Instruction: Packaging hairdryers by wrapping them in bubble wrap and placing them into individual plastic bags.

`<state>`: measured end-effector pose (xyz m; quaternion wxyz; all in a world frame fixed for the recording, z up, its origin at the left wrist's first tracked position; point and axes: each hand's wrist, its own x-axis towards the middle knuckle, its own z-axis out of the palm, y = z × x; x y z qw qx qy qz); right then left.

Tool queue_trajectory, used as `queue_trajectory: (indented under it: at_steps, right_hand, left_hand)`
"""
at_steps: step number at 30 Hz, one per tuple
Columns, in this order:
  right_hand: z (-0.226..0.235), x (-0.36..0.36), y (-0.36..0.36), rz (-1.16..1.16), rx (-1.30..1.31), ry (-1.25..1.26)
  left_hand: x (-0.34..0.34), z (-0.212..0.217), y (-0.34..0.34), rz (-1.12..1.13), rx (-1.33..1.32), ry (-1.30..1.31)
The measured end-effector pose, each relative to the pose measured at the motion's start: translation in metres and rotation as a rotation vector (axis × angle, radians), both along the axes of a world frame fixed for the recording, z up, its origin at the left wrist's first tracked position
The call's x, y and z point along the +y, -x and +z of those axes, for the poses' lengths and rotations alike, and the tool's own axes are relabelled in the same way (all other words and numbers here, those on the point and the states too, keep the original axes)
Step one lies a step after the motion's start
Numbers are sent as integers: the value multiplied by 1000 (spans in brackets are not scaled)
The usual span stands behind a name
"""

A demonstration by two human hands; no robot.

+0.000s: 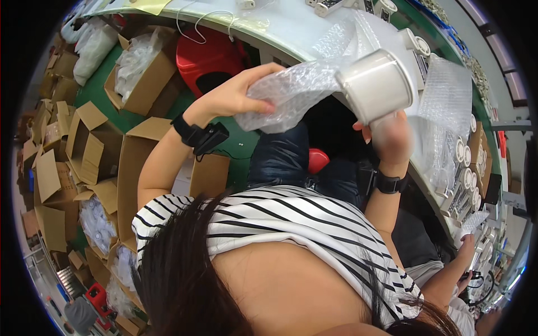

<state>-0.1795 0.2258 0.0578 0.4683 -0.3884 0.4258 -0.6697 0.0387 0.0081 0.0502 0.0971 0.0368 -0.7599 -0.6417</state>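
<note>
My left hand [242, 92] pinches the end of a clear bubble-wrap bag [291, 95] and holds it up in front of me. My right hand [388, 134], blurred, grips the underside of a white cylindrical device [376, 84] whose end sits in the mouth of the bag. Both wrists wear black bands. My striped shirt and dark hair fill the lower part of the view.
A pale workbench [280, 28] curves across the top with white parts, cables and bubble-wrap sheets [448, 95]. Rows of white cylinders [465, 168] lie at right. Open cardboard boxes [101, 145] crowd the green floor at left. A red stool [207, 56] stands under the bench. Another person's arm [454, 274] reaches in at lower right.
</note>
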Motion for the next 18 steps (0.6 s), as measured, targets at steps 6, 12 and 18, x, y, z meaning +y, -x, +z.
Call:
queue_trajectory:
  at_steps: [6,12,18]
  right_hand:
    - [17,-1,-10,11,243,204]
    - [39,-10,-26,211,653,100]
    - [45,-12,-33,180,643,-20]
  left_hand:
    - [-7,11,-21,-98,-145,-268]
    - [-16,11,-20,-277,-161,-222]
    - [-18,23,-17,-268,-125,-158]
